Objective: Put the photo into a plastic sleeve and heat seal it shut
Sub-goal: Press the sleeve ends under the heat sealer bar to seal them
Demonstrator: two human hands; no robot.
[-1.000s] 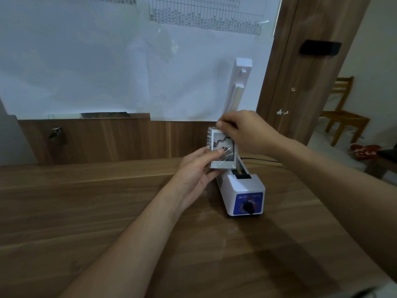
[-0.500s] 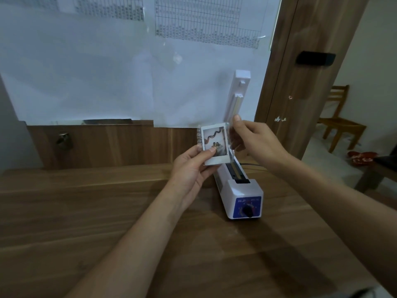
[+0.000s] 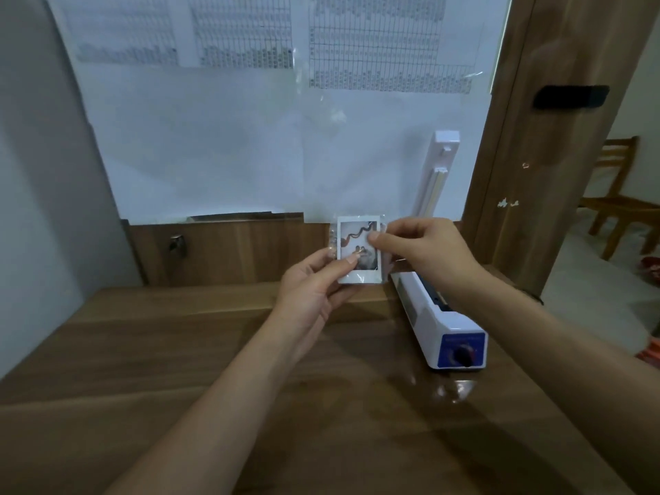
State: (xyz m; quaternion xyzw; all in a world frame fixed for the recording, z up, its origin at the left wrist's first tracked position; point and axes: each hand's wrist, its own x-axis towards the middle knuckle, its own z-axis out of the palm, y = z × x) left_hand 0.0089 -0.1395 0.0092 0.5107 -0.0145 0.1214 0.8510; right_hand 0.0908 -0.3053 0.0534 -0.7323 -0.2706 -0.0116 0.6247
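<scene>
A small white-bordered photo point(image 3: 351, 233) stands upright in the air inside a clear plastic sleeve point(image 3: 333, 241) whose edges show around it. My left hand point(image 3: 314, 280) pinches its lower left corner, thumb on the front. My right hand point(image 3: 425, 248) pinches its right edge with curled fingers. Both are held above the far part of the wooden table point(image 3: 178, 369). The white heat sealer point(image 3: 434, 312) with a blue front panel and black knob lies just to the right, its arm point(image 3: 437, 173) raised upright.
Large white paper sheets point(image 3: 250, 137) with printed tables cover the wall behind. A wooden door frame point(image 3: 535, 155) rises at the right, with a wooden chair point(image 3: 621, 201) in the room beyond. A glossy clear patch point(image 3: 446, 387) lies on the table in front of the sealer.
Both hands carried the sleeved photo left and up, away from above the sealer base. The right hand went from the photo's top edge to its right edge.
</scene>
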